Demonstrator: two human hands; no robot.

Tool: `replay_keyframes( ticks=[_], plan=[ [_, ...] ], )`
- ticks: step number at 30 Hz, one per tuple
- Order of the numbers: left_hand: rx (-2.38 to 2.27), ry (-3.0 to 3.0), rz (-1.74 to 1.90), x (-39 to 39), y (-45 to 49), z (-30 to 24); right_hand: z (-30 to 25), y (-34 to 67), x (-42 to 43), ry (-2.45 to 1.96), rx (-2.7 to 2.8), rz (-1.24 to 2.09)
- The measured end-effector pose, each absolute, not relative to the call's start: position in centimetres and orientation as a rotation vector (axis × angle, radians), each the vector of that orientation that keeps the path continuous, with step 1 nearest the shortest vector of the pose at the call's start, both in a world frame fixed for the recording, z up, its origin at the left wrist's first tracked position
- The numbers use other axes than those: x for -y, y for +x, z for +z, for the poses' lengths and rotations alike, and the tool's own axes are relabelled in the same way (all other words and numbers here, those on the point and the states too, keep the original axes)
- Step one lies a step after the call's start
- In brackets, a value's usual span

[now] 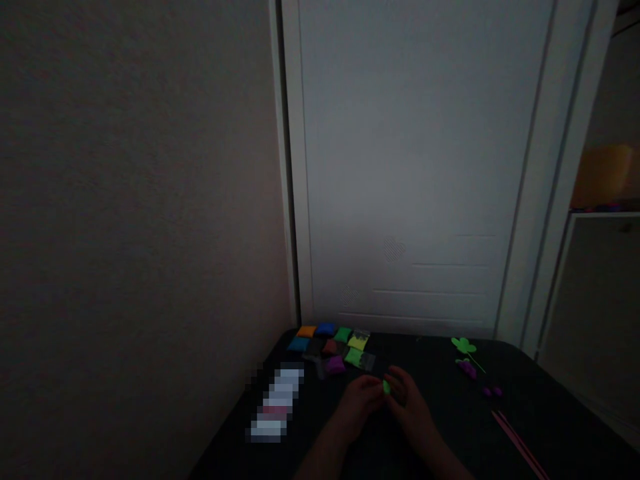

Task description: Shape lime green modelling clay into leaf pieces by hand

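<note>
A small bright green lump of modelling clay (387, 387) is pinched between my two hands above the dark table. My left hand (356, 403) meets it from the left with thumb and fingers closed. From the right, my right hand (411, 405) has its curled fingers and thumb around the same lump. Packets of coloured clay lie just beyond my hands, the nearest being a light green packet (356, 358) and a purple packet (335, 365). To the right lies a flat green clover-like shape (464, 345) with a thin stem.
Purple pieces (467, 369) and two small purple lumps (493, 391) lie on the right, with thin pink sticks (520, 443) nearer me. A pixelated bright rectangle (277, 403) is at left. Behind the black table (320, 460) stands a white door (415, 167); a wall borders the left.
</note>
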State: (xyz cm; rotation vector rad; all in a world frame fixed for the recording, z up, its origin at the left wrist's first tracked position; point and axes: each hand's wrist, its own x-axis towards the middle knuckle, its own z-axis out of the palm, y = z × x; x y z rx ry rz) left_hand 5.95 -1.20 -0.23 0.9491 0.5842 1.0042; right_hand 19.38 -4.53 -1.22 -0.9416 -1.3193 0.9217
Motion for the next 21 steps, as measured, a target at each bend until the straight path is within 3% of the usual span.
replay_keyframes(
  ticks=[11,21],
  plan=[
    [-0.582,0.984,0.905,1.9,6.2,1.2,-1.1,19.6,4.3,-0.929,1.332,0.817],
    [-0.578,1.012,0.933,1.7,5.9,1.3,0.9,20.2,5.5,-1.206,1.597,0.444]
  ],
)
